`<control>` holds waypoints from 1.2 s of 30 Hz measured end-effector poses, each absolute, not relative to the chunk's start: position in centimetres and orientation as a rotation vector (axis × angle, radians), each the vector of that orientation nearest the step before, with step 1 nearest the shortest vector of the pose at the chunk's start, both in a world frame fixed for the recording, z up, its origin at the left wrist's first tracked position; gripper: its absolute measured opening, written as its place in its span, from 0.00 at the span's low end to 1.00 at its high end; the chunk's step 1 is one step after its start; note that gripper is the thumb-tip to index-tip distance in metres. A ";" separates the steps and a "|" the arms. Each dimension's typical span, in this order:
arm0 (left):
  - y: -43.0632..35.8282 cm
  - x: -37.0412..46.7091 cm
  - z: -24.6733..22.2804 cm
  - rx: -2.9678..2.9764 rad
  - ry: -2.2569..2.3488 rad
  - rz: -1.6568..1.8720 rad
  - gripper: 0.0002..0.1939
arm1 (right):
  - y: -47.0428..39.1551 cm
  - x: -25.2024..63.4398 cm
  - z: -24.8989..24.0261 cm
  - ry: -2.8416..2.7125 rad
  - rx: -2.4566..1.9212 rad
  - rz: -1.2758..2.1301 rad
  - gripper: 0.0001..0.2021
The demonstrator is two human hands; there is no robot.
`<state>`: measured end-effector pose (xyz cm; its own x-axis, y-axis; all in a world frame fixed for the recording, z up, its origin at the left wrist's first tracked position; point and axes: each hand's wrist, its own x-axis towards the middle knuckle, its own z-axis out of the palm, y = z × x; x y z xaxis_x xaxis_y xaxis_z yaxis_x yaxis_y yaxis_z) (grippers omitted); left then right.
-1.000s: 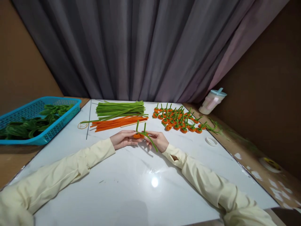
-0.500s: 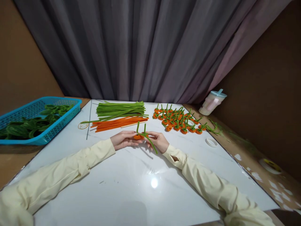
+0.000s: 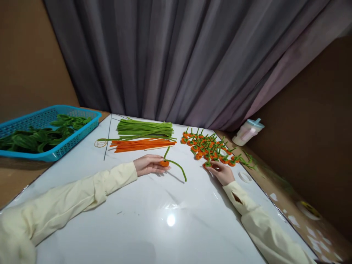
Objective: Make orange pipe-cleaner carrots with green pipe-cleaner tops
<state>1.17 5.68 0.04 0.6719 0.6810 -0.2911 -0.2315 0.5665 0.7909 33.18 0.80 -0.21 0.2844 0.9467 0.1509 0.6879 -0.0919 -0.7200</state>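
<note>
Between the fingers of my left hand (image 3: pixel 150 165) is a small orange pipe-cleaner pumpkin (image 3: pixel 164 163). A short green stem stands up from it, and a long green tail curves off to the right. My right hand (image 3: pixel 222 172) pinches a second pipe-cleaner pumpkin (image 3: pixel 207 165) with a short upright stem, at the near edge of a group of similar pumpkins (image 3: pixel 203 148) on the table. Beyond my left hand lie a bundle of orange pipe cleaners (image 3: pixel 143 145) and a bundle of green pipe cleaners (image 3: pixel 144 129).
A blue basket (image 3: pixel 59 149) with green fuzzy pieces stands at the left. White tape rolls (image 3: pixel 244 177) lie near the pumpkins. A lidded cup (image 3: pixel 248 132) stands at the back right; paper scraps (image 3: pixel 293 220) lie beyond the table's right edge. Rubber bands (image 3: pixel 100 143) lie by the bundles.
My right hand has moved away from my left hand, out to the right beside the group, with a pumpkin in its fingers. My left hand still holds the long-tailed pumpkin. The view has tilted slightly.
</note>
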 end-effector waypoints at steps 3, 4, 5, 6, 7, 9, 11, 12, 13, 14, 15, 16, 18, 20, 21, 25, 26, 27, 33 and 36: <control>5.5 1.2 0.1 0.803 0.631 0.599 0.09 | 0.6 34.7 1.2 -1.585 -1.927 0.288 0.16; 5.5 1.2 0.2 0.801 0.635 0.606 0.09 | 0.5 34.8 2.1 -1.652 -1.982 0.207 0.15; 5.4 1.2 0.2 0.799 0.640 0.614 0.10 | 0.3 34.6 3.0 -1.767 -2.091 0.044 0.15; 5.4 1.2 0.3 0.799 0.645 0.618 0.12 | 0.1 34.1 3.9 -1.885 -2.214 -0.121 0.14; 5.4 1.1 0.3 0.801 0.647 0.621 0.13 | -0.2 33.3 4.9 -1.940 -2.319 -0.236 0.12; 5.3 1.1 0.3 0.813 0.640 0.625 0.14 | -1.0 30.6 6.2 -2.060 -2.203 -0.322 0.11; 5.2 1.2 0.3 0.832 0.627 0.633 0.16 | -1.6 27.0 6.8 -2.283 -1.757 -0.260 0.12; 5.2 1.2 0.2 0.844 0.621 0.639 0.16 | -1.7 25.1 6.8 -2.349 -1.588 -0.215 0.13; 5.1 1.2 0.2 0.857 0.614 0.645 0.16 | -1.6 23.4 6.6 -2.403 -1.491 -0.174 0.14; 5.1 1.3 0.1 0.867 0.605 0.652 0.15 | -1.2 21.8 6.4 -2.476 -1.433 -0.127 0.15; 5.1 1.3 0.1 0.871 0.595 0.660 0.14 | -0.7 20.5 6.2 -2.544 -1.412 -0.083 0.15; 5.1 1.3 0.1 0.868 0.583 0.669 0.14 | 0.1 19.5 6.0 -2.594 -1.433 -0.035 0.15; 5.1 1.2 0.1 0.829 0.553 0.680 0.11 | 1.9 18.3 6.0 -2.656 -1.528 0.097 0.11; 5.3 1.1 0.1 0.751 0.507 0.675 0.10 | 3.7 17.9 6.5 -2.698 -1.547 0.155 0.06; 5.4 1.0 0.2 0.707 0.486 0.676 0.10 | 4.4 17.9 6.8 -2.716 -1.535 0.164 0.04; 5.7 0.8 0.4 0.621 0.467 0.740 0.13 | 5.7 18.2 8.1 -2.735 -1.496 0.156 0.05; 5.7 0.9 0.4 0.633 0.474 0.764 0.13 | 5.6 18.2 8.3 -2.727 -1.499 0.153 0.06; 5.7 0.9 0.3 0.652 0.480 0.787 0.13 | 5.5 18.2 8.4 -2.719 -1.502 0.149 0.07; 5.7 1.0 0.0 0.769 0.484 0.835 0.11 | 5.1 18.8 8.7 -2.762 -1.473 0.061 0.08; 5.7 1.0 -0.2 0.797 0.461 0.844 0.12 | 5.0 19.1 9.1 -2.763 -1.464 -0.007 0.08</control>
<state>0.99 5.70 -0.16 0.5948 0.8020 -0.0554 -0.4801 0.4097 0.7756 19.08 5.02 9.14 -0.5613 0.8275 0.0149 0.8276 0.5614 -0.0027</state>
